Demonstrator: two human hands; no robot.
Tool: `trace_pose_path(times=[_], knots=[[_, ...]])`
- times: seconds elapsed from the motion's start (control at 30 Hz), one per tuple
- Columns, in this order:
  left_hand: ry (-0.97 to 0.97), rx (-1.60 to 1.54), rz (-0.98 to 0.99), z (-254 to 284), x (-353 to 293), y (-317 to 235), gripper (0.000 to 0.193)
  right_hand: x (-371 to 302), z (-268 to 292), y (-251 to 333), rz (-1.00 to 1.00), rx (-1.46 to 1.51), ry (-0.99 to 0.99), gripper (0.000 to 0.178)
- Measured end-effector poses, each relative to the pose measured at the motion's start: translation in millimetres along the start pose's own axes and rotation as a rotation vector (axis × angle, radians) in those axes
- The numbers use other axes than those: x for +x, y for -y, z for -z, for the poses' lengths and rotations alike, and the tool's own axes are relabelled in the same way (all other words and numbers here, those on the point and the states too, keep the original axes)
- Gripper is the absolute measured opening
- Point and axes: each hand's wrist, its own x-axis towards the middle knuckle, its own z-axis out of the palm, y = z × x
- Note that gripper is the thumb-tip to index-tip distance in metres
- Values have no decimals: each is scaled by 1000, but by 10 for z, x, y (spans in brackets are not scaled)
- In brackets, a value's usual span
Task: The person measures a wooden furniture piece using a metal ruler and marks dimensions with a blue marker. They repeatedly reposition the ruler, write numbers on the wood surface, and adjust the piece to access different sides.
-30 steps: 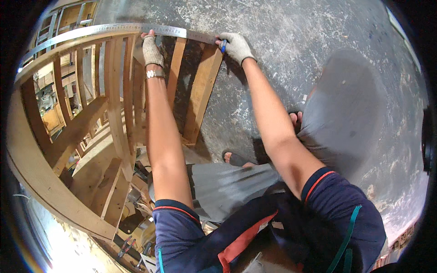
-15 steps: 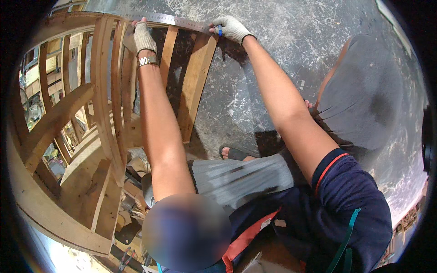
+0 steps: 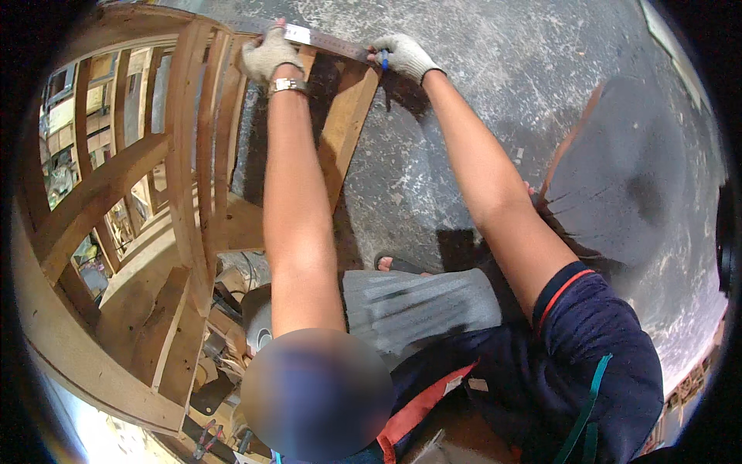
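One metal ruler (image 3: pixel 336 45) runs along the far edge of the slatted wooden frame (image 3: pixel 348 116); our right hand (image 3: pixel 406 59), gloved, is closed on a small blue tool (image 3: pixel 385 60) at the ruler's right end, by the frame's corner; our left hand (image 3: pixel 272 52) has fingertips on the ruler, left of that grip, though whether they close around it we cannot tell; grey floor (image 3: pixel 433 178) spreads wide beyond and right of our right grip.

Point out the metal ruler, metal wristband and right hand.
Metal ruler (image 3: pixel 332 43): head view, flat face.
Metal wristband (image 3: pixel 289 86): head view, band across the wrist.
Right hand (image 3: pixel 407 57): head view, back of the glove.
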Motion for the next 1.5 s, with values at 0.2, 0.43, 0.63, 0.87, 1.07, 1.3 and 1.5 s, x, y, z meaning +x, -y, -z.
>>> trace_pose_path(times=[0.2,0.43,0.63,0.87,1.07,1.3,1.5], knots=[[10,-130,82,-43,-141,21,33,20,-40,-76,-9,4,-24,31],[7,-258,116,4,-136,36,23,62,-92,-191,-20,52,-9,31],[23,-242,141,24,-69,109,18,-3,-69,-82,-47,32,-4,26],[59,-264,153,27,-1,158,19,4,-45,-78,-15,9,8,29],[60,-244,149,49,-12,176,19,-30,-19,7,-36,-43,14,30],[64,-187,108,14,42,193,21,7,-31,-89,-2,-5,-15,33],[42,-174,137,12,78,219,25,19,-21,-87,27,-23,19,33]])
